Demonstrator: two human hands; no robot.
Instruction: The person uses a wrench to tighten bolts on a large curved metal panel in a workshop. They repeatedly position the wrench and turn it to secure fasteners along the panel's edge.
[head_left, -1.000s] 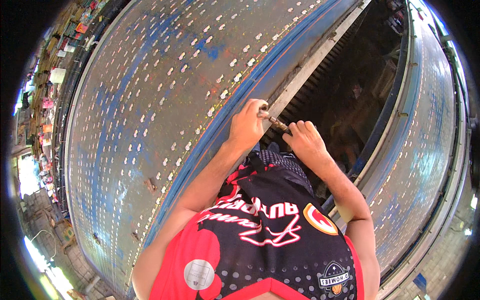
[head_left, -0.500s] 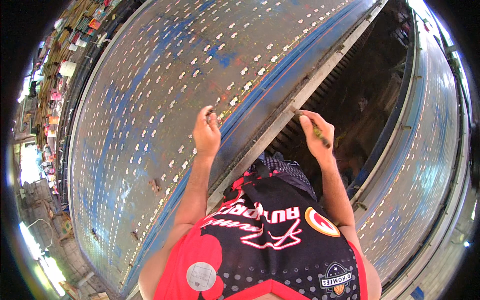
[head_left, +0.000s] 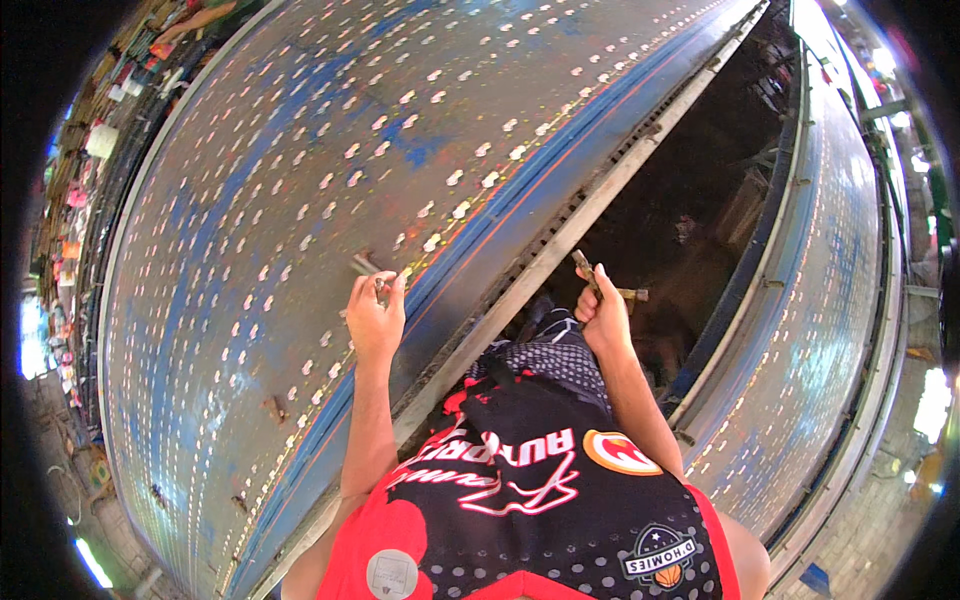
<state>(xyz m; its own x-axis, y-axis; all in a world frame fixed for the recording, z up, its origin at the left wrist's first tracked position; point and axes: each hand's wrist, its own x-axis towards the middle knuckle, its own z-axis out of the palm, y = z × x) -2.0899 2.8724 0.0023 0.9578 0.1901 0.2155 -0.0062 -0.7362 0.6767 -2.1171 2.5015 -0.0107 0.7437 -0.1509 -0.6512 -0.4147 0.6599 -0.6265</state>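
Observation:
A long grey table (head_left: 300, 130), marked with blue stains and rows of small white printed shapes, stretches diagonally on the left. Above its near edge, my left hand (head_left: 376, 322) is closed on a small metal piece (head_left: 364, 264), whose short bar sticks out past the fingertips. My right hand (head_left: 608, 318) hangs over the dark gap beside the table's rail. It grips a T-shaped metal piece (head_left: 583, 264) with a worn, brass-coloured end showing to the right of the fingers. The exact kind of either piece cannot be made out.
A pale metal rail (head_left: 560, 262) with a dark slotted strip edges the table. Beyond the gap (head_left: 690, 220) runs a second similar table (head_left: 790, 330) with small fittings on its rail. Brown scraps (head_left: 274, 408) lie on the left table. Cluttered shelves line the far left.
Both hands have come lower in the view, the left also leftward. The metal pieces in them have turned and show more clearly. The whole view has shifted slightly.

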